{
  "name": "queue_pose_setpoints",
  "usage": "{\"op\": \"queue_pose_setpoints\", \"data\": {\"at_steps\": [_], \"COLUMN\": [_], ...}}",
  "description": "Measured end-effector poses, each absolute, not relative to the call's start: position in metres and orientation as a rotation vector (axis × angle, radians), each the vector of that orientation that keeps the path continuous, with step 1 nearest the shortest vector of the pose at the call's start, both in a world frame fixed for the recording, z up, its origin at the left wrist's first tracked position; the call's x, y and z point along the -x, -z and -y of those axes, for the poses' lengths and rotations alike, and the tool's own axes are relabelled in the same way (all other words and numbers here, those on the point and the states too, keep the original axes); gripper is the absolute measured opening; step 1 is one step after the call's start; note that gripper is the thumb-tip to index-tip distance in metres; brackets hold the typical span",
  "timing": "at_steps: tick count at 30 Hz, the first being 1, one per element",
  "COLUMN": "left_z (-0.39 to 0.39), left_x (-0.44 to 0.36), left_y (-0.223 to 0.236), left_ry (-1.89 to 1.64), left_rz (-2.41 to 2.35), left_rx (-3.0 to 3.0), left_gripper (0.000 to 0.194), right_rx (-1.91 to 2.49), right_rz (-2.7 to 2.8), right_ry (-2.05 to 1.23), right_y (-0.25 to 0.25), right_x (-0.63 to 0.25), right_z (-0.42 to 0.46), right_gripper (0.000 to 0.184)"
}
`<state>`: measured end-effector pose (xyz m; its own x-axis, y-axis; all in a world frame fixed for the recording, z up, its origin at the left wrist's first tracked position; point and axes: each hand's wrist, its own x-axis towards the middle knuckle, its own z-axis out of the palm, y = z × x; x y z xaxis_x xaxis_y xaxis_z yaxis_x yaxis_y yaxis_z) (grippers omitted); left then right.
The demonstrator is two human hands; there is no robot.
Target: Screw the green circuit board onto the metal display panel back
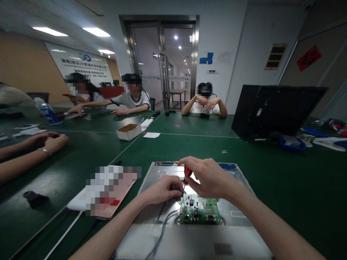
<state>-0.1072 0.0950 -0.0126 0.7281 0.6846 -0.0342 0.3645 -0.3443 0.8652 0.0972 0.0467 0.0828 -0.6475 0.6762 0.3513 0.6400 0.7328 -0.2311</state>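
Head view, green rectangular circuit board (200, 210), red-and-black screwdriver (187, 174) pinched in right hand's grip (188, 173).

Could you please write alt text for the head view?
A right hand holds a red screwdriver upright at the corner of a green circuit board on a metal panel, left hand beside it.
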Motion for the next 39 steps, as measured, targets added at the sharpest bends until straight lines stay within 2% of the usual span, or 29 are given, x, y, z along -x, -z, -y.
{"op": "queue_pose_setpoints", "data": {"at_steps": [8,11,17,23,30,39], "left_z": [-0.0912,-0.0915,-0.0947,-0.0945,-0.0929,-0.0932], "left_x": [0.1061,0.1064,0.1077,0.1076,0.1074,0.1071], "left_y": [0.0039,0.0059,0.0116,0.0104,0.0069,0.0088], "left_ry": [-0.398,-0.407,-0.385,-0.392,-0.383,-0.4], "left_rz": [-0.821,-0.84,-0.794,-0.807,-0.848,-0.795], "left_rx": [-1.995,-1.991,-1.983,-1.964,-1.985,-1.985], "left_gripper": [0.003,0.004,0.007,0.005,0.005,0.005], "right_rx": [1.057,1.022,0.974,1.01,1.069,0.956], "right_rz": [2.562,2.551,2.537,2.521,2.535,2.524], "right_ry": [0.057,0.034,-0.104,-0.092,-0.038,-0.225], "right_y": [-0.0832,-0.0831,-0.0841,-0.0814,-0.0819,-0.0839], "right_x": [-0.0964,-0.0969,-0.0974,-0.0975,-0.0976,-0.0992], "right_z": [-0.0496,-0.0489,-0.0457,-0.0482,-0.0495,-0.0461], "right_gripper": [0.016,0.016,0.032,0.033,0.02,0.03]}}
